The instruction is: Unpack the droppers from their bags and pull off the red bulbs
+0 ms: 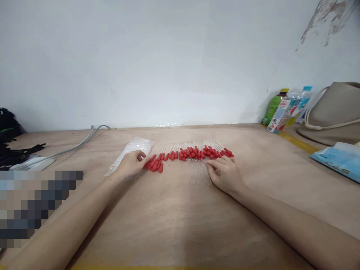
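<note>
A row of several clear droppers with red rubber bulbs (189, 153) lies across the middle of the wooden table (174, 225). My left hand (131, 164) rests at the row's left end, fingers curled and touching the red bulbs there, with a clear plastic bag (132, 150) just behind it. My right hand (225, 171) lies at the row's right end, thumb and forefinger pinched on the thin glass stems of a few droppers.
A grey cable (84, 141) runs along the back left beside black items (11, 146). At the back right stand bottles (284, 108), a beige bag (334, 116) and a blue packet (337, 160). A white wall closes the far side.
</note>
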`<act>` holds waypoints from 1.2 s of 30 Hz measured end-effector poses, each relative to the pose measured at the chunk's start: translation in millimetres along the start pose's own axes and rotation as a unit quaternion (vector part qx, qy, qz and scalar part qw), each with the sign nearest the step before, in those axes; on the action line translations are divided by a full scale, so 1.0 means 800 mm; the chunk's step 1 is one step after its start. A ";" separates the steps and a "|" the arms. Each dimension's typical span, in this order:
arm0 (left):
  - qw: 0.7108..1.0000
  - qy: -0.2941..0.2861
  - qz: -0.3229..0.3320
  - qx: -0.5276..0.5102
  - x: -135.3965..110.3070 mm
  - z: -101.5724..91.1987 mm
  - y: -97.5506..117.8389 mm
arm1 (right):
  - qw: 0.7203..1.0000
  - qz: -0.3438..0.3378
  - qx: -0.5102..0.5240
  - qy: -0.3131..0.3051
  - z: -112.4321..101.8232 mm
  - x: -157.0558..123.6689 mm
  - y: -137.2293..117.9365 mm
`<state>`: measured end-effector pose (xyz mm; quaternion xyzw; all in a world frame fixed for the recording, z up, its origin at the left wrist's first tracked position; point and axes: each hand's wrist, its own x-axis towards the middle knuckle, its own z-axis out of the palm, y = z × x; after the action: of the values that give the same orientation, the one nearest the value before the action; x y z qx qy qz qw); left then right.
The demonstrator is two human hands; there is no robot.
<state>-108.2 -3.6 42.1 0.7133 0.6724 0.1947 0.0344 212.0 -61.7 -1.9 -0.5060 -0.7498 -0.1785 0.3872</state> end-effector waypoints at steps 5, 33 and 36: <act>0.996 0.073 0.032 0.045 0.000 0.001 0.007 | 0.999 -0.015 -0.024 -0.030 0.001 -0.002 -0.004; 0.966 0.199 0.128 -0.103 -0.020 0.024 0.068 | 0.989 0.064 0.127 -0.043 0.007 0.008 0.009; 0.956 0.123 0.238 -0.121 -0.046 0.037 0.090 | 0.987 0.049 0.153 -0.002 0.004 0.010 0.010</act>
<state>-31.5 -39.9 28.2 0.8137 0.4536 0.3634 -0.0100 216.2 -51.3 0.6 -0.4770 -0.7436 -0.0410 0.4667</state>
